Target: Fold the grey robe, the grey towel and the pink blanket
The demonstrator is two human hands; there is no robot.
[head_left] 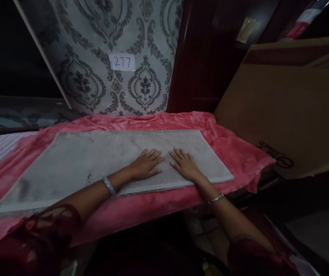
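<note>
Right hand [185, 165] on cloth [107, 153], pink blanket [230, 143] around

I have a pink blanket [153, 209] spread in front of me, its right front corner drooping. A flat grey cloth [101, 151] lies on it, clear of the blanket's back edge; striped cloth [2, 151] shows by the left edge.
</note>
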